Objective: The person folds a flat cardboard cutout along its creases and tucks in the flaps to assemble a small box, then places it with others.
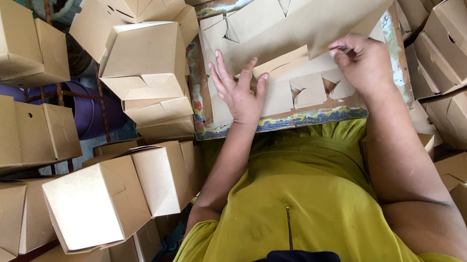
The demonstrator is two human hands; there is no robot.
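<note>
About ten folded boxes [137, 57] crowd the left, several more right. Left hand [242, 88] lies flat, fingers apart, on the counter's [298, 119] flat blanks; right hand's [362, 61] grip pinches one cardboard blank [314, 24], lifted above them.

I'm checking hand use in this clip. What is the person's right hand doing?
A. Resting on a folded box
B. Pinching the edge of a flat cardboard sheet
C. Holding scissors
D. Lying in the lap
B: the right hand pinches the edge of the flat cardboard sheet over the work board.
</note>
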